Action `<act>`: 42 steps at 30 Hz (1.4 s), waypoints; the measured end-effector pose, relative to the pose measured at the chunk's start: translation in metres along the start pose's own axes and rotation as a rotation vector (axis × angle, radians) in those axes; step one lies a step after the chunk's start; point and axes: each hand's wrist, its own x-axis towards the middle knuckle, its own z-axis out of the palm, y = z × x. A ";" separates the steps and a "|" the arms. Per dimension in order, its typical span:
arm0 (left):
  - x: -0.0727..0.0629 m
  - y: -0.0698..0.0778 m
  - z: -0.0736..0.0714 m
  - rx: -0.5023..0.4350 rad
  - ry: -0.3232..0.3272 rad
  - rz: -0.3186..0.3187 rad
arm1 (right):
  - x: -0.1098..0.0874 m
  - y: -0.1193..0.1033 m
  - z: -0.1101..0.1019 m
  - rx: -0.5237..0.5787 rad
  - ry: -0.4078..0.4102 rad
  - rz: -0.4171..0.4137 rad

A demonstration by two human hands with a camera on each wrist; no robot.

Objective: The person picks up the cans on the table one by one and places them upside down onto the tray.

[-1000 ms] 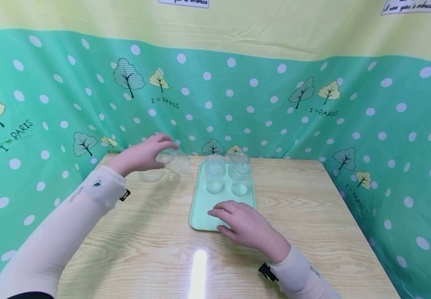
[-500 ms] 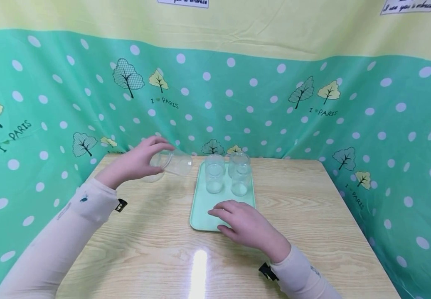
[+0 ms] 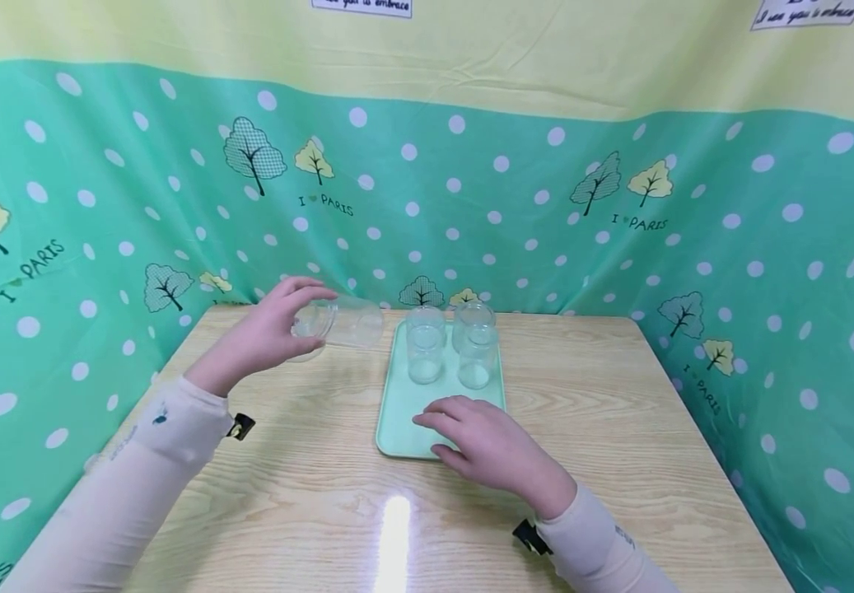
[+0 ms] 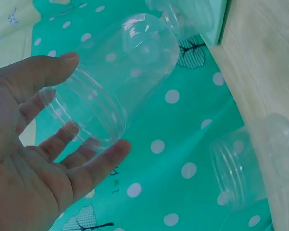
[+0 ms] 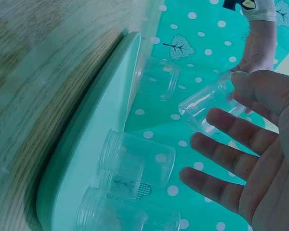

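My left hand (image 3: pixel 267 329) grips a clear plastic jar (image 3: pixel 358 321) by its threaded neck, above the back left of the table. This jar lies sideways in the air, its closed base pointing right toward the tray. In the left wrist view, the thumb and fingers spread round the rim. Behind that hand a second clear jar (image 4: pixel 250 163) stands mouth up on the table. Several more clear jars (image 3: pixel 425 354) stand mouth down at the far half of a light green tray (image 3: pixel 406 424). Over the tray's near end hovers my right hand (image 3: pixel 486 441), fingers relaxed, holding nothing.
The wooden table (image 3: pixel 582 395) carries the tray near its middle. A green and yellow patterned cloth (image 3: pixel 456 206) hangs round the back and both sides, close to the table's far edge.
The left hand has drawn slightly left and down while turning the jar from a downward tilt to nearly level. The right hand and the jars on the tray stay put.
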 end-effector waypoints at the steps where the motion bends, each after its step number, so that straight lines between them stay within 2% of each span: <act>1: -0.001 0.000 0.001 -0.011 0.010 -0.001 | 0.000 0.000 0.000 -0.001 -0.001 0.001; 8: -0.003 0.004 0.010 -0.118 0.067 0.002 | 0.001 -0.002 -0.004 -0.001 -0.011 0.001; 17: -0.005 0.012 0.018 -0.185 0.107 0.013 | 0.001 -0.002 -0.006 -0.022 -0.008 0.010; 25: -0.007 0.010 0.025 -0.195 0.180 0.089 | 0.000 -0.001 -0.006 -0.032 -0.011 0.012; 29: -0.008 0.009 0.030 -0.212 0.185 0.116 | 0.000 0.000 -0.006 -0.033 -0.005 0.004; 34: -0.011 0.009 0.038 -0.246 0.173 0.120 | 0.000 0.000 -0.007 -0.029 -0.005 0.004; 42: -0.014 0.012 0.047 -0.306 0.191 0.124 | -0.002 0.002 -0.008 -0.035 0.015 0.008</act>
